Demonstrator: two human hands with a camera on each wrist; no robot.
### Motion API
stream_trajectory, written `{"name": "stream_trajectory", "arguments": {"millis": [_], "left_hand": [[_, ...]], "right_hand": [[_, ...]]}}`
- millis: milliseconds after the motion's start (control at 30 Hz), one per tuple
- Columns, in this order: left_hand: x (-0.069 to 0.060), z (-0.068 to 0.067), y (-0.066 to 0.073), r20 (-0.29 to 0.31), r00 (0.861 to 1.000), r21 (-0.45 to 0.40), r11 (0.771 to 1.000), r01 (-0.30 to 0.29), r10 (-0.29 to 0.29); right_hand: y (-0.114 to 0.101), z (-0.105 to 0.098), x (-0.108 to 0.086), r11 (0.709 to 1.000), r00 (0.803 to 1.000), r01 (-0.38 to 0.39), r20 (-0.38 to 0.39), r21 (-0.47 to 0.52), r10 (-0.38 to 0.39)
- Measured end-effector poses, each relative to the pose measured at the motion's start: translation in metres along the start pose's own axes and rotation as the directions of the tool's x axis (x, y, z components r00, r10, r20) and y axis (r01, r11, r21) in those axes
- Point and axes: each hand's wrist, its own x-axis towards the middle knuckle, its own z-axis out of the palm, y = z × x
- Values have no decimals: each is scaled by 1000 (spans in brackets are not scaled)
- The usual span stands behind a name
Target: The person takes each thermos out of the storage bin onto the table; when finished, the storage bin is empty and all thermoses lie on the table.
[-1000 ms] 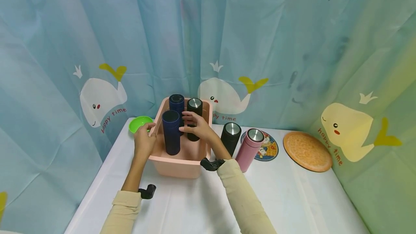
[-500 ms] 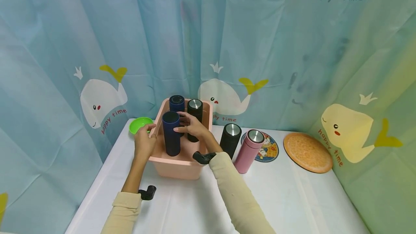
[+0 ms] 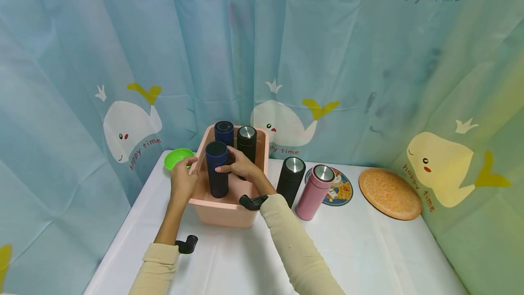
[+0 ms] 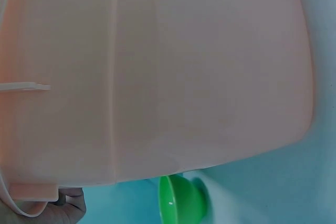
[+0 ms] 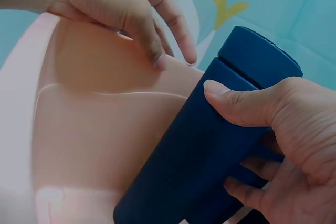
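Observation:
A peach-pink plastic bin (image 3: 225, 215) stands on the white table with several thermoses upright inside. My left hand (image 3: 183, 180) grips its left rim, with the curled fingers (image 4: 74, 202) showing under the lip in the left wrist view. Inside the bin at the front, my right hand (image 3: 242, 165) holds a dark blue thermos (image 3: 218, 179) near its top. Thumb on one side and fingers on the other wrap that thermos in the right wrist view. Behind it are a second dark blue thermos (image 3: 224, 132) and a black thermos with a silver lid (image 3: 247, 147), both partly hidden.
Right of the bin stand a black thermos (image 3: 290, 183) and a pink thermos (image 3: 314, 195). A round patterned mat (image 3: 341, 190) and a pizza-like disc (image 3: 390, 193) lie farther right. A green bowl (image 3: 173, 157) is left of the bin. Curtains (image 3: 348, 58) hang behind.
My right hand has moved left from the middle of the bin and taken hold of the front blue thermos. The left hand stays at the bin's rim.

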Motion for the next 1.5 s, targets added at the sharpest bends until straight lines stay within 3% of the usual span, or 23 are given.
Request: {"name": "stream_trajectory", "arguments": {"millis": [233,800,900,1067,1133,1500], "left_hand": [[2,-1,-2,-16,1000,13,1000,-26,26],[-1,-3,-4,8,1000,9,1000,-14,14],[0,-2,-4,14,1000,9,1000,-7,7],[-1,-1,-3,21,1000,11,1000,5,-5],[-2,-1,-3,24,1000,10,1000,6,-6],[-1,-1,1,26,1000,18,1000,17,-18]], "right_hand": [[-1,3,0,1000,1000,22,1,-5,-22],[1,5,0,998,1000,4,23,-62,-2],[-10,5,-7,997,999,-5,31,-81,8],[-6,6,-8,994,1000,-3,-4,-106,3],[4,6,-2,995,1000,1,-18,-104,-2],[5,5,-3,991,999,4,-37,-131,-9]]}}
